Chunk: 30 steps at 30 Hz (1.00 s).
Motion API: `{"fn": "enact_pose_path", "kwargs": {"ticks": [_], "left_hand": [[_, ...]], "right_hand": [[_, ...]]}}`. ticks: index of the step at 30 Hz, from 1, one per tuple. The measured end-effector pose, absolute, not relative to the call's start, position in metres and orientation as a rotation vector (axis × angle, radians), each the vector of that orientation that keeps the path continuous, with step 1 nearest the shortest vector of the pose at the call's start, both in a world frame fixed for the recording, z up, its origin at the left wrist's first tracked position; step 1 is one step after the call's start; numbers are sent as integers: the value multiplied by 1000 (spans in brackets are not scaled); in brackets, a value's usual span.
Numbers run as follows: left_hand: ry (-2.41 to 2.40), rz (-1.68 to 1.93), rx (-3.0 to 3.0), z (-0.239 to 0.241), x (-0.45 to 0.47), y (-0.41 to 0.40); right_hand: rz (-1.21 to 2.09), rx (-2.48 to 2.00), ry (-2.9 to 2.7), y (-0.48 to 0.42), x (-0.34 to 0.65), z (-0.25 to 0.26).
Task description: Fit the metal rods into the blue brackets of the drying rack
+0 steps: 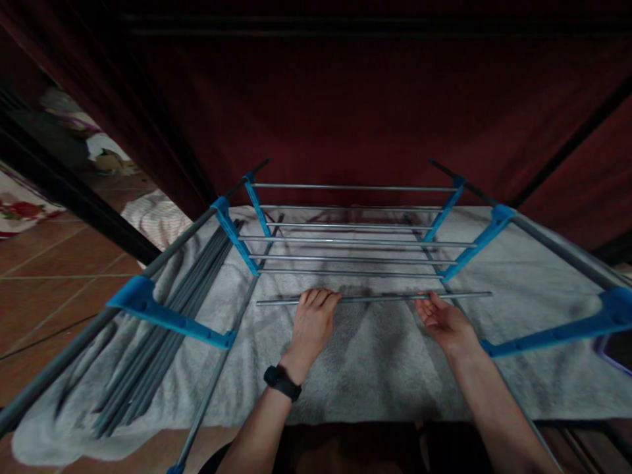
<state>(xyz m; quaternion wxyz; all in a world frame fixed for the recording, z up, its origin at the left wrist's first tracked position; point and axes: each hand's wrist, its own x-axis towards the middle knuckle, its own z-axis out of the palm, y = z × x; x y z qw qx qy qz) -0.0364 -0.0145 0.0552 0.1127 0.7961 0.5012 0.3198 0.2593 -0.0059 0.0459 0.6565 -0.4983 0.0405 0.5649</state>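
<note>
Grey and metal-looking, the thin rod (378, 299) in the head view is running crosswise above the towel (365, 375), nearer the wearer than the mounted crossbars (355, 241); looking light, stiff and slightly slippery, it is probably favouring a grip toward both ends. The left hand (316, 317) is curling over it, palm down; the right hand (442, 321) is pinching it, palm partly upturned.

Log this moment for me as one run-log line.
left hand: gripping gray rod | right hand: pinching same rod | ahead: crossbars spanning blue brackets | left side: rod bundle on towel
</note>
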Motion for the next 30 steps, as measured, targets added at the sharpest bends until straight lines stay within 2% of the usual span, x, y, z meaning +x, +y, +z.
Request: {"fn": "enact_pose_path", "kwargs": {"ticks": [4, 12, 30], "left_hand": [[1509, 839, 2419, 53, -37, -18], [1516, 418, 2632, 44, -37, -25], [1551, 147, 2748, 49, -25, -13]], "right_hand": [[1273, -1099, 73, -13, 260, 43], [1347, -1122, 86, -12, 266, 36], [1303, -1275, 37, 10, 277, 33]]}}
